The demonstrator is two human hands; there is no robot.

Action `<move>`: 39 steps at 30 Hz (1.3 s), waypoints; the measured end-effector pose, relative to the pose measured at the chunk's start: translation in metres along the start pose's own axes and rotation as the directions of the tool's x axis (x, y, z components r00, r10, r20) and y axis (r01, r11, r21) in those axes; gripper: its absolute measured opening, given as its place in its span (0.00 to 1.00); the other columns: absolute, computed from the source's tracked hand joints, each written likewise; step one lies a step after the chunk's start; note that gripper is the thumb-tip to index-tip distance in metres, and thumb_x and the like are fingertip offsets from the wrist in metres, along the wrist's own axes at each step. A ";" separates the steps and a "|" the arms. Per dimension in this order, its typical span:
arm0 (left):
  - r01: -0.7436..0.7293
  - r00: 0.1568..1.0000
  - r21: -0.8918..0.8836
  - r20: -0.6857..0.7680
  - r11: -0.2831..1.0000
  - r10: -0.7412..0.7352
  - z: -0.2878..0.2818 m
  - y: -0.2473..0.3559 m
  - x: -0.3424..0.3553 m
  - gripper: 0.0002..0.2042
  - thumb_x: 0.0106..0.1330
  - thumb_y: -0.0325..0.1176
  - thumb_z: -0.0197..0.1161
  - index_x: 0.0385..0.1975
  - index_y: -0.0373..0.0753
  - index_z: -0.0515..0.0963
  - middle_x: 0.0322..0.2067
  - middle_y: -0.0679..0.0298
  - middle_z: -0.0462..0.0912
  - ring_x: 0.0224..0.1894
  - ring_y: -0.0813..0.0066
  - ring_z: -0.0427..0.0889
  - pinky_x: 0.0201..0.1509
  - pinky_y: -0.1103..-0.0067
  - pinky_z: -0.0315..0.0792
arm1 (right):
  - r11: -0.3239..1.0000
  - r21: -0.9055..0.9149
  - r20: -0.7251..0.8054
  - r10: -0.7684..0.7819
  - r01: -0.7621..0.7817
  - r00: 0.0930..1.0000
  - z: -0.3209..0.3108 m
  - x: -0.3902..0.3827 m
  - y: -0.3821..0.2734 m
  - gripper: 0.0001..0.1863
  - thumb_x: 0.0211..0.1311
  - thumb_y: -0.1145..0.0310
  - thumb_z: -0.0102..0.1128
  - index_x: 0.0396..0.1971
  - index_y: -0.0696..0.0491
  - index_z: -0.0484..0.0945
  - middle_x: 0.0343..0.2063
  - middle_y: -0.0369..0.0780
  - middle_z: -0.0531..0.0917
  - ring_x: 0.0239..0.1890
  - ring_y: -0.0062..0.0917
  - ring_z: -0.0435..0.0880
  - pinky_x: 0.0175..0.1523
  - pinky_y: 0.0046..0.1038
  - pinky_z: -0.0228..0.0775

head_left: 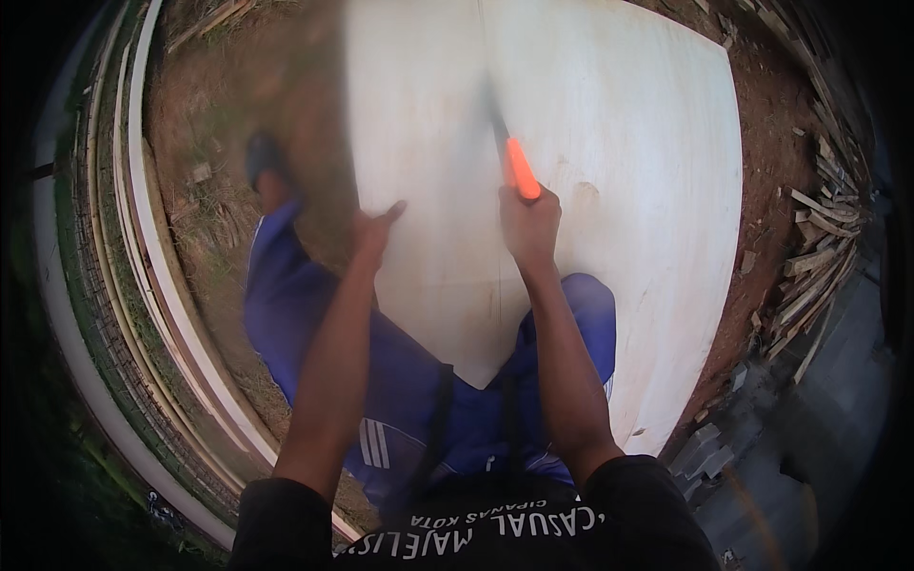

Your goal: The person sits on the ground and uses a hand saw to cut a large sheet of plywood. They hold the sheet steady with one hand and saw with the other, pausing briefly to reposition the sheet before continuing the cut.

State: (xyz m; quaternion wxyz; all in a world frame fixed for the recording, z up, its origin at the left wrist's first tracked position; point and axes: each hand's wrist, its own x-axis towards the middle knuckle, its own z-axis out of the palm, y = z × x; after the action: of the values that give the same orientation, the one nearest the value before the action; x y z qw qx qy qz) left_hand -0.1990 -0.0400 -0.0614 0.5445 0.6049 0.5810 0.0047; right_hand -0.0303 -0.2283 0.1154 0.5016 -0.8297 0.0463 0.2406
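We're looking from the person's head, the left of two side-by-side cameras, and it faces steeply down! Black shirt right up close at the bottom edge, forearms rising from below, left hand and right hand mid-view, board stretching to the top, and the fisheye bowing those long planks at far left!
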 end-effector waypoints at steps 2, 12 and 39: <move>0.000 1.000 0.038 -0.029 0.999 0.001 0.009 -0.003 0.005 0.28 0.59 0.40 0.80 0.53 0.27 0.79 0.46 0.50 0.87 0.46 0.60 0.87 0.53 0.66 0.78 | 0.999 -0.025 -0.010 0.030 -0.030 1.000 0.018 0.067 -0.025 0.16 0.60 0.67 0.59 0.19 0.60 0.67 0.13 0.37 0.73 0.17 0.22 0.67 0.27 0.33 0.63; 0.048 0.998 0.043 -0.029 0.998 -0.047 -0.003 -0.009 0.010 0.27 0.59 0.40 0.79 0.52 0.26 0.79 0.46 0.49 0.87 0.47 0.60 0.86 0.53 0.65 0.78 | 0.987 0.162 -0.026 -0.012 0.016 1.000 -0.048 -0.093 0.027 0.10 0.61 0.74 0.57 0.22 0.60 0.71 0.15 0.33 0.70 0.20 0.16 0.67 0.28 0.29 0.63; 0.099 0.995 -0.013 -0.022 0.995 -0.099 -0.002 -0.001 0.004 0.28 0.58 0.38 0.80 0.54 0.27 0.79 0.48 0.49 0.86 0.48 0.59 0.86 0.53 0.65 0.79 | 0.979 0.173 0.003 0.104 -0.103 0.995 -0.041 -0.106 0.031 0.07 0.62 0.75 0.58 0.26 0.61 0.76 0.18 0.34 0.73 0.22 0.15 0.72 0.29 0.28 0.66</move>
State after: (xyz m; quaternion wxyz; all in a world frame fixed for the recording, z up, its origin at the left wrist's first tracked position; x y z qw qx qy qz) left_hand -0.1991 -0.0361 -0.0641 0.5410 0.5720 0.6164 -0.0120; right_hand -0.1189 -0.2961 0.1534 0.5584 -0.7802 0.1119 0.2588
